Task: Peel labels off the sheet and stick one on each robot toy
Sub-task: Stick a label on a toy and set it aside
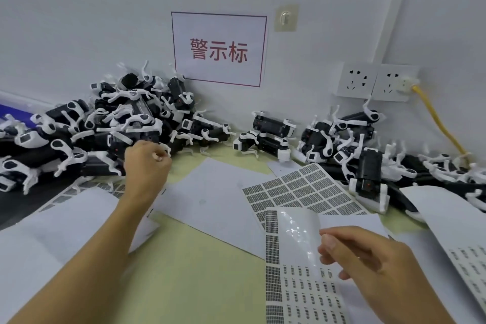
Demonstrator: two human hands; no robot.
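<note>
Black-and-white robot toys point(126, 123) lie heaped at the back left, and a second group of robot toys point(342, 137) lies at the back right. My left hand point(147, 163) reaches into the near edge of the left heap, fingers curled round a white leg of one toy. In front of me lies a label sheet point(299, 297) with rows of small printed labels. Its upper part is bare glossy backing point(294, 231) that curls upward. My right hand point(368, 265) pinches the sheet at the right edge of that curl.
A fuller label sheet point(302, 192) and blank white papers point(210, 192) cover the yellow-green table point(197, 271). Another label sheet point(460, 239) hangs over the right side. On the wall are a red-lettered sign point(218, 50), sockets point(368, 81) and a yellow cable point(436, 118).
</note>
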